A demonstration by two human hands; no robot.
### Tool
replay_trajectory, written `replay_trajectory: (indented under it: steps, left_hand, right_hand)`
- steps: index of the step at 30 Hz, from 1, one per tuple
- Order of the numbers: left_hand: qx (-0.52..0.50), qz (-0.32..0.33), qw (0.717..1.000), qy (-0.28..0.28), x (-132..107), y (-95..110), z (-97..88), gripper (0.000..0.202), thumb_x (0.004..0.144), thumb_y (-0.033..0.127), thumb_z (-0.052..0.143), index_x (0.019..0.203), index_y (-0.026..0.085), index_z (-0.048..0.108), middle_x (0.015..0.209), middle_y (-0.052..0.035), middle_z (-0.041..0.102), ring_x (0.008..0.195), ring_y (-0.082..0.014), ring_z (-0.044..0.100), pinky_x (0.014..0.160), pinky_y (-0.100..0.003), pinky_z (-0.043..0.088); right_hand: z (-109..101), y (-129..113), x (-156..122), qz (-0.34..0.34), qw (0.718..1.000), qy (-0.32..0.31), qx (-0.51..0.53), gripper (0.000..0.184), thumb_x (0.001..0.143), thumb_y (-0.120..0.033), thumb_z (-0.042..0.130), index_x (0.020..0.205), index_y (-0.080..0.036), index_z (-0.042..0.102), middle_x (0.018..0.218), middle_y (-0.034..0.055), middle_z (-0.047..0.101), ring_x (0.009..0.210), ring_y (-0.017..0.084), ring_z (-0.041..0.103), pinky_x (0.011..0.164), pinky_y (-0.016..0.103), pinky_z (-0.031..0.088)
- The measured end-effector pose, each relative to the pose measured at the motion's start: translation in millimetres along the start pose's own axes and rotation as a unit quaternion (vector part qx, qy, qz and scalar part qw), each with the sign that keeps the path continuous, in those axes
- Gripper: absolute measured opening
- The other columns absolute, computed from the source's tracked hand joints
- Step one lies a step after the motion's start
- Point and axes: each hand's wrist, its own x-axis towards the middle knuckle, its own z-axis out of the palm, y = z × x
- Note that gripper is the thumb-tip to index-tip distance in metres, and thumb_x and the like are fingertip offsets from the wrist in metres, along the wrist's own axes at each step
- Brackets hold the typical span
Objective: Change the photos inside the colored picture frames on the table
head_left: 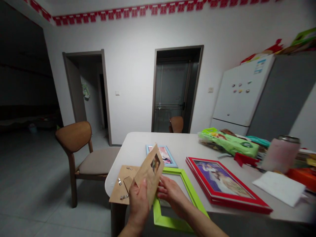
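Note:
My left hand [140,200] is closed round the lower part of a brown paper envelope [147,172], thumb on its near face. The envelope is tilted upright and bears a small dark picture. Beside its right edge, my right hand [172,194] has loosely bent fingers slightly apart; whether the tips touch the paper I cannot tell. Under the hands lies a lime-green picture frame [191,188], its far left part hidden by the envelope. A wooden backing board [118,194] with metal clips rests on the table's left corner, partly covered.
Red picture frames [201,184] lie stacked on the right of the white table [134,140]. Behind the envelope is a light-blue frame [170,154]. A green package [229,143], a pink jar [281,154] and white tissue [280,187] are farther right. A wooden chair [74,136] stands left.

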Motion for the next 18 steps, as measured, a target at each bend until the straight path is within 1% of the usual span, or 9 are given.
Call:
replay_trajectory:
  steps: [2,3,5,6,9,11,13,15,18]
  left_hand:
    - [-0.104,-0.056,0.993,-0.003,-4,-5,11.0,0.044,0.072,0.035,0.048,0.109,0.011,0.047,0.096,-0.0104,0.062,0.092,-0.0242,0.056,0.082,-0.034,0.043]
    - [-0.138,-0.073,0.988,-0.008,-5,-9,14.4,0.046,0.071,0.034,0.050,0.111,0.011,0.046,0.097,-0.0107,0.061,0.092,-0.0243,0.056,0.081,-0.034,0.043]
    - [-0.155,-0.094,0.983,-0.028,-6,-16,15.6,0.051,0.068,0.031,0.054,0.114,0.013,0.042,0.105,-0.0116,0.058,0.097,-0.0241,0.053,0.082,-0.032,0.043]
    - [-0.143,-0.100,0.984,-0.038,-5,-19,13.6,0.055,0.065,0.029,0.055,0.116,0.013,0.039,0.109,-0.0128,0.055,0.099,-0.0240,0.052,0.083,-0.031,0.042]
    - [-0.042,-0.097,0.992,-0.066,-3,-27,1.6,0.064,0.061,0.024,0.055,0.119,0.008,0.034,0.121,-0.0180,0.043,0.109,-0.0236,0.044,0.089,-0.031,0.037]
    - [0.069,-0.082,0.988,-0.107,-5,-29,-5.7,0.062,0.061,0.021,0.052,0.118,0.006,0.035,0.123,-0.0176,0.041,0.113,-0.0223,0.039,0.093,-0.031,0.032]
    - [0.201,-0.063,0.963,-0.166,-11,-27,-9.1,0.059,0.061,0.018,0.051,0.118,0.007,0.038,0.123,-0.0145,0.042,0.114,-0.0210,0.037,0.097,-0.031,0.027]
    - [0.312,-0.051,0.923,-0.217,-18,-23,-8.7,0.060,0.060,0.016,0.049,0.118,0.006,0.038,0.126,-0.0137,0.040,0.117,-0.0209,0.034,0.100,-0.032,0.023]
    - [0.405,-0.032,0.872,-0.274,-26,-16,-5.9,0.064,0.061,0.017,0.050,0.121,0.002,0.034,0.132,-0.0153,0.029,0.122,-0.0215,0.024,0.102,-0.032,0.018]
  right_hand:
    - [-12,7,0,-0.021,0.999,0.013,0.027,0.025,0.076,-0.035,0.040,0.093,-0.017,0.046,0.079,0.0045,0.062,0.063,0.013,0.058,0.050,0.022,0.045]
    - [-19,8,1,-0.040,0.998,0.032,0.036,0.026,0.076,-0.032,0.037,0.097,-0.017,0.044,0.083,0.0054,0.063,0.067,0.015,0.059,0.052,0.023,0.046]
    - [-34,2,1,-0.061,0.995,0.076,0.019,0.031,0.075,-0.027,0.034,0.103,-0.017,0.040,0.087,0.0072,0.063,0.072,0.017,0.060,0.053,0.025,0.047]
    - [-44,-3,2,-0.056,0.995,0.087,-0.003,0.034,0.074,-0.025,0.034,0.106,-0.016,0.040,0.087,0.0083,0.064,0.072,0.018,0.061,0.053,0.026,0.047]
    - [-73,-18,2,-0.023,0.994,0.087,-0.070,0.042,0.071,-0.020,0.033,0.113,-0.013,0.036,0.085,0.0097,0.065,0.069,0.019,0.062,0.054,0.028,0.047]
    - [-90,-22,5,-0.009,0.991,0.079,-0.104,0.048,0.068,-0.016,0.034,0.116,-0.013,0.034,0.083,0.0093,0.066,0.066,0.019,0.062,0.055,0.029,0.048]
    - [-101,-20,9,0.005,0.988,0.069,-0.139,0.051,0.066,-0.015,0.035,0.117,-0.013,0.035,0.081,0.0085,0.066,0.064,0.019,0.063,0.056,0.029,0.048]
    - [-105,-14,14,0.018,0.984,0.060,-0.168,0.052,0.064,-0.014,0.037,0.115,-0.014,0.039,0.080,0.0080,0.067,0.063,0.018,0.063,0.055,0.028,0.048]
    - [-102,-7,22,0.006,0.977,0.061,-0.204,0.049,0.063,-0.016,0.037,0.111,-0.014,0.044,0.080,0.0076,0.067,0.065,0.018,0.062,0.054,0.025,0.046]
